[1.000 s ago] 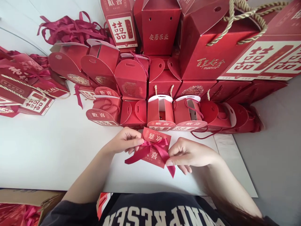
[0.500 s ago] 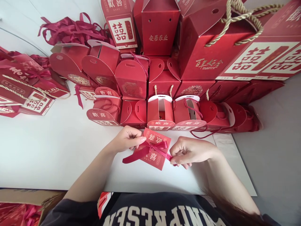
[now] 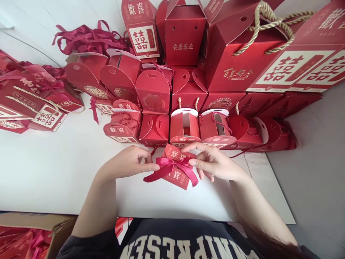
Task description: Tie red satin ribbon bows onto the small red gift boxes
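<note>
A small red gift box with pale Chinese characters lies at a slant on the white table. Across its top sits a dark pink satin ribbon bow, both loops spread and the two tails hanging to either side. On the left, my left hand has thumb and forefinger closed at the edge of the left loop. My right hand is open over the box's right side, its thumb touching the right loop and its forefinger stretched over the box's far edge.
Rows of red gift boxes stand just beyond my hands, with larger rope-handled boxes behind. A heap of ribbons lies back left, near more bags. A cardboard box stands lower left; a grey wall bounds the right.
My right hand has let go of the ribbon tail and opened, moving up to the right loop. My left hand has shifted from the box's corner to the left loop, which is now fuller.
</note>
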`<state>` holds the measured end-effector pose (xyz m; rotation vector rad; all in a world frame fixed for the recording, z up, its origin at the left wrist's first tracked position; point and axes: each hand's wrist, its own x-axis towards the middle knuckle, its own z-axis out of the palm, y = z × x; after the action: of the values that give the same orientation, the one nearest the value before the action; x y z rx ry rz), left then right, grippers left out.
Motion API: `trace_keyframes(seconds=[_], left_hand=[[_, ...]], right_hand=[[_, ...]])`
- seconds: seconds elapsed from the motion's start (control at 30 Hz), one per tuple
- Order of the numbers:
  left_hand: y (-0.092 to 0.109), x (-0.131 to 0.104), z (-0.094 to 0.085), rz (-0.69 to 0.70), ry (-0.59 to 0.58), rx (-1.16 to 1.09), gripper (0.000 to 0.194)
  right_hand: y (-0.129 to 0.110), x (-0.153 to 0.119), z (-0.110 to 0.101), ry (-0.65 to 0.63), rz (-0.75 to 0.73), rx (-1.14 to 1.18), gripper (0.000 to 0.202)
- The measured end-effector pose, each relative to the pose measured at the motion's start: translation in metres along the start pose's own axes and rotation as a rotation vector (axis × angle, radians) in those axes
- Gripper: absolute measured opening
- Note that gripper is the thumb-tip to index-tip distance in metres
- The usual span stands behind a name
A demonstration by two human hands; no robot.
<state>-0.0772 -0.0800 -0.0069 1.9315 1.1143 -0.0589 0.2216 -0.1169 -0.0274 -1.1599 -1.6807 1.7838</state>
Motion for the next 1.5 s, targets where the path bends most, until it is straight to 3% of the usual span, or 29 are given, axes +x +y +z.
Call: trace_keyframes(seconds=[0.13,0.27,0.5,0.8,0.87,0.93,1.03,1.1,1.2,1.3,1.37,1.43,1.5], left_hand=[[0.004,0.002,0.000,0.007,-0.258,-0.146,0.042],[0.008,0.002,-0.001,0.081,-0.360,-0.332,0.039],[0.002,0.002,-0.005,0.126,-0.361,-0.337,0.029],[-0.002,0.003,-0.004,0.081,-0.390,-0.329,0.031],[-0.003,0.002,-0.004,0.069,-0.328,-0.314,0.026],[-0.002,0.000,-0.003,0.086,-0.138,-0.323,0.027],[0.004,-0.002,-0.001,0.222,0.157,-0.333,0.047],[0.010,0.000,0.004,0.330,0.197,-0.305,0.048],[0.016,0.004,0.014,0.380,0.161,-0.225,0.031],[0.017,0.009,0.021,0.329,0.124,-0.257,0.018],[0.017,0.013,0.024,0.303,0.106,-0.352,0.023],[0.017,0.016,0.025,0.284,0.105,-0.464,0.031],[0.019,0.020,0.025,0.258,0.105,-0.561,0.037]], right_hand=[[0.001,0.001,0.000,-0.053,0.010,0.041,0.028],[0.002,0.000,-0.001,-0.094,-0.026,0.014,0.032],[0.004,0.001,-0.001,-0.082,-0.030,0.003,0.037],[-0.003,-0.002,0.002,-0.023,0.014,-0.051,0.040],[-0.003,-0.002,0.002,-0.006,0.012,-0.035,0.039],[-0.001,-0.001,0.002,0.005,0.007,-0.003,0.039],[0.000,0.002,0.003,0.019,-0.036,0.012,0.037],[0.000,0.004,0.005,0.031,-0.085,-0.005,0.034],[-0.002,0.004,0.009,0.099,-0.161,-0.065,0.028],[-0.007,-0.001,0.015,0.377,-0.320,-0.239,0.015],[-0.011,-0.005,0.023,0.522,-0.542,-0.439,0.005],[-0.014,-0.007,0.035,0.490,-0.794,-0.677,0.004],[-0.015,-0.008,0.051,0.368,-0.949,-0.926,0.008]])
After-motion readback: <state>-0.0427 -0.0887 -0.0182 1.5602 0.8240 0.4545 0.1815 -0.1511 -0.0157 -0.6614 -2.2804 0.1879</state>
